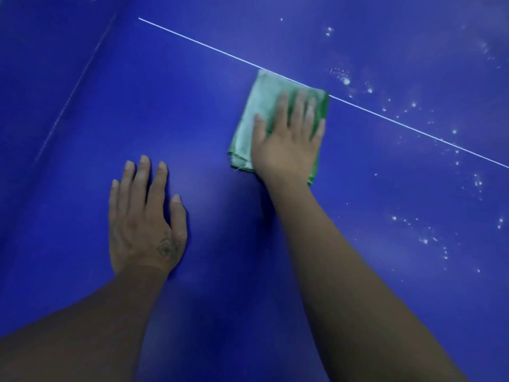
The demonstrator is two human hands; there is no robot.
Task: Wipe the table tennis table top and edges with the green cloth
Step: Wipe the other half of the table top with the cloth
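Our right hand [289, 144] presses the green cloth [256, 114] with flat fingers [300, 106] at the white line [192, 41], left hand [143, 216] spread flat, and the desk [220, 244] looks clean before that line, with white specks [344, 78] still to wipe beyond it.

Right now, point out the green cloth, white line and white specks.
green cloth [261, 97]: head view, bare pale part near its left edge.
white line [192, 41]: head view, stretch left of the cloth.
white specks [346, 81]: head view, one bright speck.

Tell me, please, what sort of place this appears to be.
Likely a games room or sports hall, though only the table shows: a blue table tennis table top with a thin white line, and the right hand pressing a green cloth on it.
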